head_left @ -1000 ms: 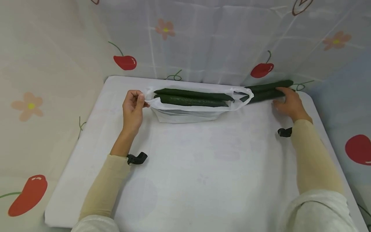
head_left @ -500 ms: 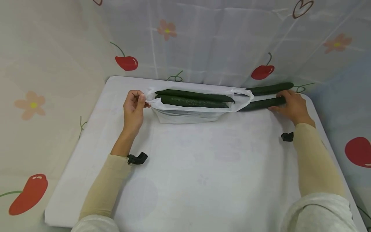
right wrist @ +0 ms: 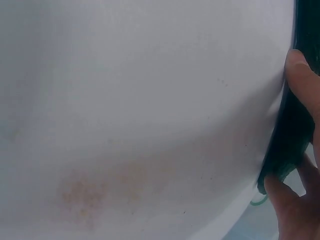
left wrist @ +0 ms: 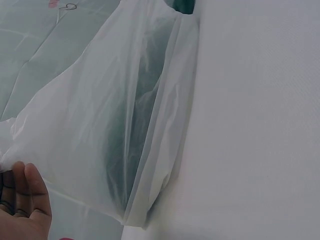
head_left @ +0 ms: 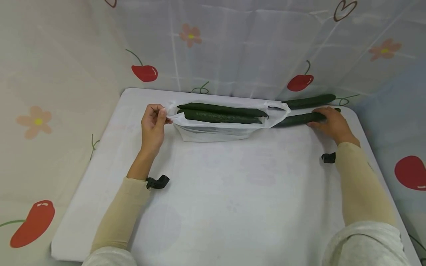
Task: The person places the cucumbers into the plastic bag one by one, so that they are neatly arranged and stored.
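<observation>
A white plastic bag [head_left: 213, 133] lies near the back of the table, its mouth facing up, with two cucumbers [head_left: 219, 117] side by side inside. My left hand [head_left: 154, 127] pinches the bag's left handle; in the left wrist view the thin plastic [left wrist: 85, 120] stretches away from the fingers. Right of the bag, a cucumber [head_left: 299, 119] lies on the table with my right hand [head_left: 334, 125] gripping it near its right end. Behind it lies another cucumber [head_left: 311, 101]. The bag's loose right handle [head_left: 283, 114] hides the left ends of both.
The white table [head_left: 226, 207] has rounded corners. A patterned curtain [head_left: 239, 48] hangs along its back edge, with more curtain at both sides. Small black cameras [head_left: 159, 181] are strapped at both wrists.
My right hand has drawn the nearer cucumber toward the front, opening a gap between it and the one behind. The left hand and the bag stay in place.
</observation>
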